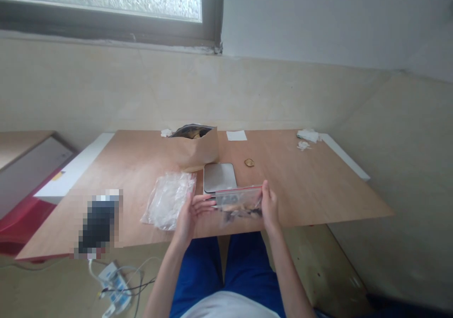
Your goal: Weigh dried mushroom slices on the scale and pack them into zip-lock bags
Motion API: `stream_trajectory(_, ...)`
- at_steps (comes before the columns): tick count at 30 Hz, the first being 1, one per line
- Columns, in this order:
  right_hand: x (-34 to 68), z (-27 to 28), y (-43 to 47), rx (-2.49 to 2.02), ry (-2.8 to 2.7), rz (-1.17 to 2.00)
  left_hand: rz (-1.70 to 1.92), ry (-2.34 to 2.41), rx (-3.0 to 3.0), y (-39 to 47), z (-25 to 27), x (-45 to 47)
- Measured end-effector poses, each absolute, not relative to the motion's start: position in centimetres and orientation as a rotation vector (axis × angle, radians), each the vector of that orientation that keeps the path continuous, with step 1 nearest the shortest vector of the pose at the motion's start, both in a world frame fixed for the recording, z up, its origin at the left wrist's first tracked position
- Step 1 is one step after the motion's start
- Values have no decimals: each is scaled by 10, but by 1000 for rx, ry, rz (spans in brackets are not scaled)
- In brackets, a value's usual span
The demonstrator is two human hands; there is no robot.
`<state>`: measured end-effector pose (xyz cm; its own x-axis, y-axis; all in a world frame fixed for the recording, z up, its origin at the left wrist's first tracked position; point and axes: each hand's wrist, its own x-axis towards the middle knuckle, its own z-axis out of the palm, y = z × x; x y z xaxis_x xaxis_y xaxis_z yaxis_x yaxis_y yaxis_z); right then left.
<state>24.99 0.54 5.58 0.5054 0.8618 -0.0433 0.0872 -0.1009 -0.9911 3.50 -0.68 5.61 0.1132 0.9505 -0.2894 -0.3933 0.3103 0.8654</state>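
Note:
A clear zip bag with a red line along its top is held up over the table's front edge. Dark and tan pieces lie in its lower part; I cannot make out what they are. My right hand pinches the bag at its right end, thumb at the upper corner. At the bag's left end, my left hand has its fingers stretched out and apart, the tips at the bag's edge. Just behind the bag sits a flat silver scale. A stack of clear plastic bags lies beside my left hand.
An open brown paper bag stands behind the scale, its contents mostly hidden. A small brown ring-shaped item, a white paper and crumpled white scraps lie farther back. A pixelated dark device is at left, above a power strip.

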Motion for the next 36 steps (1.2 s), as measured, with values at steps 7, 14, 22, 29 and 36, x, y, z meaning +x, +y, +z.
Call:
stream_trajectory(7, 372, 37, 44, -2000, -923, 518, 1252, 1206, 727, -5, 57, 4)
stream_trajectory(14, 364, 28, 47, -2232, -1030, -118, 1416, 1389, 954, 11, 72, -1)
stream_trajectory(22, 301, -16, 21, -2331, -1389, -325, 1989, 1851, 1612, 72, 158, -8)
stream_trajectory(29, 327, -6, 81, -2348, -1390, -235, 1770, 2024, 1846, 137, 184, -12)
stream_trajectory(36, 284, 8, 120, -1812, -2084, 9, 1452, 1984, 1820, 133, 147, -3)
